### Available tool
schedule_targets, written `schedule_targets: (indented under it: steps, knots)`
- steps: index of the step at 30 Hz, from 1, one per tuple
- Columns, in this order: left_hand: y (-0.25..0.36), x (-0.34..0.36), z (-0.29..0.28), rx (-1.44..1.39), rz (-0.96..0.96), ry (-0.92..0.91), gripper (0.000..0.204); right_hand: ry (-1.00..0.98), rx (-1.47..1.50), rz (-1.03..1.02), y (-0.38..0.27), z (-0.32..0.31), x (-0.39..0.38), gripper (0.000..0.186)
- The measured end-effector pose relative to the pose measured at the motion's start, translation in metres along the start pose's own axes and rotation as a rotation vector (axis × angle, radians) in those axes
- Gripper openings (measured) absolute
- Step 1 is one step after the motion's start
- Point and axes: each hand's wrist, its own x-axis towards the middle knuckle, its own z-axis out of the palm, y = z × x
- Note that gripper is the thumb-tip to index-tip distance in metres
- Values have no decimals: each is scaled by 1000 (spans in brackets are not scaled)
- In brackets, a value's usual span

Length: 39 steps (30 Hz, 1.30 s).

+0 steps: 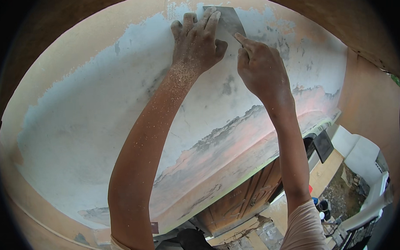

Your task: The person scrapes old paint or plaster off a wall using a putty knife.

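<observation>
A wide-bladed scraper (232, 21) rests against a plastered surface (97, 97) near the top of the view. My right hand (265, 69) is closed around its handle, which is mostly hidden by the fingers, with the index finger stretched toward the blade. Two fingertips of my left hand (196, 43) press on the blade's left side; its other fingers are bent and apart, and the thumb stands off to the right. Pale dust and crumbs coat the left wrist and forearm. Around the blade the surface is bare, whitish and grey-spotted, with ragged peach paint along its border.
A ledge with a pale green edge (237, 179) runs below the scraped area, with pinkish, flaking plaster above it. Farther down are a brown wooden door (242, 196), broken floor rubble (257, 237), a white low wall (364, 150) and a dark square panel (323, 146).
</observation>
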Motion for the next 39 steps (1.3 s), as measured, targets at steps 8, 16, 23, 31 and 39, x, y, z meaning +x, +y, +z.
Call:
schedule_targets:
  steps: [8,16,23,31,39]
  knots:
    - [0,-3,-3,63,24,28,62,-11,-31,-16,-2,-2,-2,31]
    - [0,2,-4,64,-13,45,64,70,-60,-66,2,5,1,29]
    - [1,7,3,33,24,55,62,101,-34,-56,11,7,4,30]
    - [14,6,8,34,13,21,64,36,-13,10,18,1,-1,31]
    - [12,9,7,72,49,25,67,-58,36,81,15,-5,4,32]
